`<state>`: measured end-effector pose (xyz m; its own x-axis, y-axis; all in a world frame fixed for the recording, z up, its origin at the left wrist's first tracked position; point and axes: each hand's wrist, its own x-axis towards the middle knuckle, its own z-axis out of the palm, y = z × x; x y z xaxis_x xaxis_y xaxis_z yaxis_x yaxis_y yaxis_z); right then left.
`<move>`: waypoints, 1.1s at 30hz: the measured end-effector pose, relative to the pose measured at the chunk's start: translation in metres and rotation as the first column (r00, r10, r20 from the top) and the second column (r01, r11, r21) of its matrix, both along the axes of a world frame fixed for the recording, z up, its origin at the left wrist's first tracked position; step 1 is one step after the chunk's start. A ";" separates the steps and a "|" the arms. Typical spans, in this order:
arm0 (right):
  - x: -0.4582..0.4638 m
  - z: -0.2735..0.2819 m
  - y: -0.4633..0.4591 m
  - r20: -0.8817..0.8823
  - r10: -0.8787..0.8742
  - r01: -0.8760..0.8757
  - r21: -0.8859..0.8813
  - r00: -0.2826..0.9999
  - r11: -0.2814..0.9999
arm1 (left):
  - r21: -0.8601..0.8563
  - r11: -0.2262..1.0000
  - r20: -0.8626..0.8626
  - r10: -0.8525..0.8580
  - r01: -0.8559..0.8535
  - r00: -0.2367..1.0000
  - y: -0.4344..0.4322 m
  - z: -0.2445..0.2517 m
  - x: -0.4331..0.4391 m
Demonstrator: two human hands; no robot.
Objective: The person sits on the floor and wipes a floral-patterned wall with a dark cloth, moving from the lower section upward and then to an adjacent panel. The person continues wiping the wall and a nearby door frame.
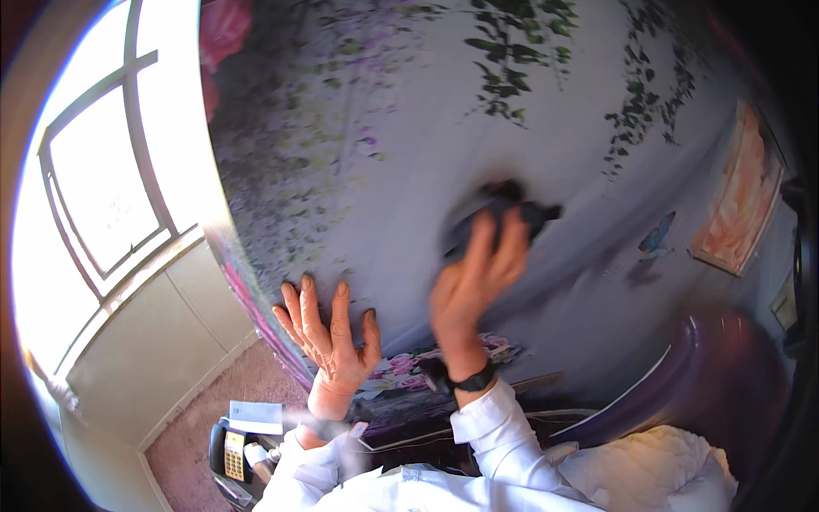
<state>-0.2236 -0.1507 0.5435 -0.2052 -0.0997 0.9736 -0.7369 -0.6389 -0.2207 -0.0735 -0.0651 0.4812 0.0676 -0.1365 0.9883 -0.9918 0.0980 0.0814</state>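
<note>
In front of me stands a wall covering printed with hanging leaves, small purple blossoms and pink roses. My right hand grips a dark cloth against its middle. Both are blurred, and the fingers partly hide the cloth. Lower and to the left, my left hand lies on the same covering with its fingers spread and nothing in it. Each wrist bears a dark band, and white sleeves reach up both forearms.
At left is a bright window. Below it, a telephone with a keypad stands among small items above pink carpet. On the right are a glossy purple headboard, a white pillow and a hanging picture.
</note>
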 end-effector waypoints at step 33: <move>-0.182 -0.153 -0.060 -0.129 -0.080 0.104 0.184 0.988 0.977 | 0.202 0.939 0.155 -0.310 0.277 0.938 -0.088 -0.018 -0.167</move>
